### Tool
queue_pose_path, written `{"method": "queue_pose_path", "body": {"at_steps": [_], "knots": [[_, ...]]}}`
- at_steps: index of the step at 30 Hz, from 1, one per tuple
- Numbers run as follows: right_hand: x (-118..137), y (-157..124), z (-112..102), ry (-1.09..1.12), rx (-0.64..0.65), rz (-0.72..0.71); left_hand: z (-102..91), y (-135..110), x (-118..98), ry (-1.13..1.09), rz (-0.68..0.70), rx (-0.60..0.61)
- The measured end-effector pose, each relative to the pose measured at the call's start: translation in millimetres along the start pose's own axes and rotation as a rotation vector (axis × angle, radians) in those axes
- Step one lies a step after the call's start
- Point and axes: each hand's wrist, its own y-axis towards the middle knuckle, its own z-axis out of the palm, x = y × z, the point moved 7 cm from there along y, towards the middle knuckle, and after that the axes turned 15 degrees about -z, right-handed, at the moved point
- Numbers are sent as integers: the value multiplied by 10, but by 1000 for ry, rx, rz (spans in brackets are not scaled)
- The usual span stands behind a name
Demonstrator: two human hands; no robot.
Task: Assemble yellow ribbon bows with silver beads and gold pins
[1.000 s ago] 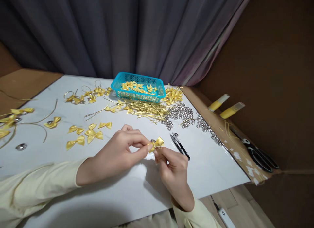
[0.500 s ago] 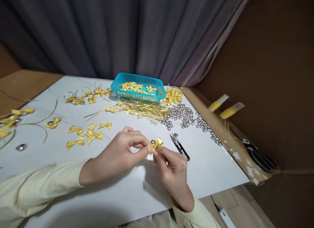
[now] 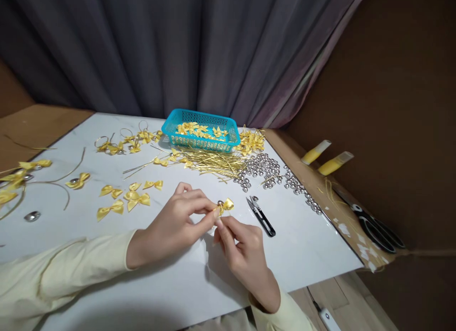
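Note:
My left hand (image 3: pixel 183 217) pinches a small yellow satin ribbon bow (image 3: pixel 228 205) between thumb and index finger. At the bow's middle sits a shiny silver bead (image 3: pixel 220 203). From below, my right hand (image 3: pixel 244 255) is closed at the bow's lower edge, thumb against index finger; its fingertips partly hide what they grip there. Black-handled thread snips (image 3: pixel 261 218) lie on the white tabletop (image 3: pixel 306 245) to the right of the hands, a single silver bead close to their tips. Several loose yellow bows (image 3: pixel 137 199) lie left of my left hand.
A blue basket (image 3: pixel 203 143) of bows stands at the back. Before it lie gold cords (image 3: pixel 213 161) and a spread of silver beads (image 3: pixel 263 165). Looped bows (image 3: pixel 121 145) lie back left. Black scissors (image 3: pixel 374 229) and two yellow-filled tubes (image 3: pixel 335 164) rest at the right edge.
My right fingers have shifted left and slightly down, from the bow's right side to beneath it. The bow has turned a little in my left fingers. The view has tilted slightly.

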Motion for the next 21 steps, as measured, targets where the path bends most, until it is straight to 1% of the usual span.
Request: {"method": "queue_pose_path", "body": {"at_steps": [3,5,9,13,15,16,17,18,20,21], "knots": [[-30,-1,4,18,9,44,23,-15,-13,-2,39,1],[-50,2,9,25,25,62,22,-2,-2,2,32,4],[-58,12,32,-2,71,21,31,23,30,15,9,19],[-64,8,35,-75,45,-44,64,-39,-1,40,93,-8],[-83,3,40,-84,36,-40,85,-69,10,48,129,-26],[-100,-1,46,-78,51,-18,95,-67,43,41,120,-26],[-117,-5,46,-67,72,13,106,-50,102,27,83,-17],[-130,-7,33,-57,94,44,120,-19,188,0,15,5],[-131,13,-63,-72,99,85,172,55,423,-97,-196,101],[-119,43,-142,-98,81,84,219,79,543,-170,-315,179]]}}
